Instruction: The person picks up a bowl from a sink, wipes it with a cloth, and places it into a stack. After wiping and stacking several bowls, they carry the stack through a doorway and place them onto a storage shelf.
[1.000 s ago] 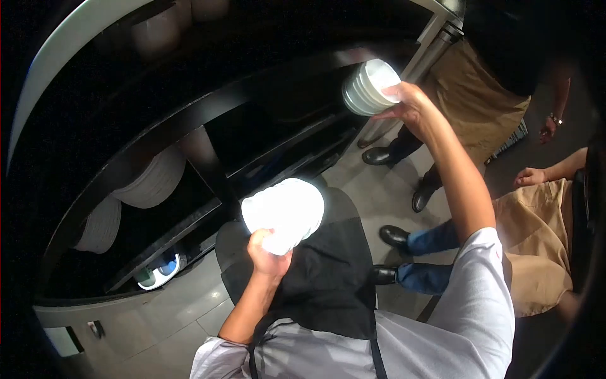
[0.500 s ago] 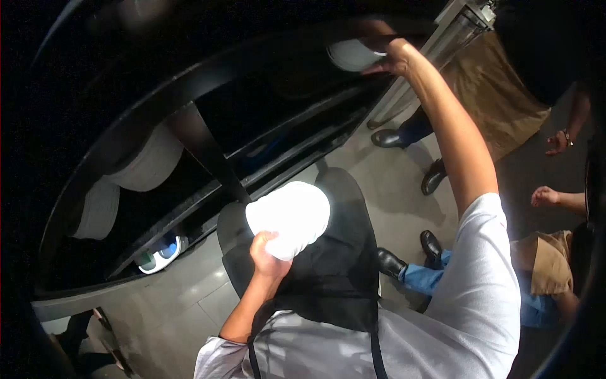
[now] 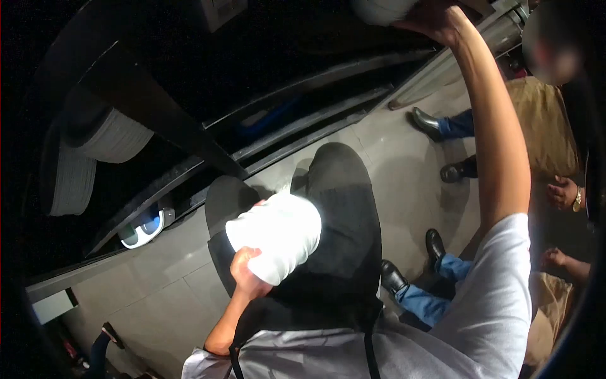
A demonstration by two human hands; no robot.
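My left hand (image 3: 250, 273) is wrapped round a stack of white bowls (image 3: 281, 234), which lies tilted over my lap against the black apron (image 3: 344, 252). The bowls are overexposed, so their edges are hard to separate. High at the top of the view, my right hand (image 3: 439, 22) is closed on a white bowl (image 3: 385, 9) by the dark shelving (image 3: 303, 82). The top edge cuts off part of that bowl, and whether it is one or more I cannot tell.
Stacks of white plates (image 3: 117, 136) stand in the shelving at the left. Below them is a white container (image 3: 144, 232) with blue and green parts. Two people in brown aprons (image 3: 543, 120) stand at the right, their black shoes (image 3: 394, 278) on the tiled floor.
My right hand has moved up and right with the white bowl. The stack in my left hand sits slightly lower and further left. The shelving view has shifted.
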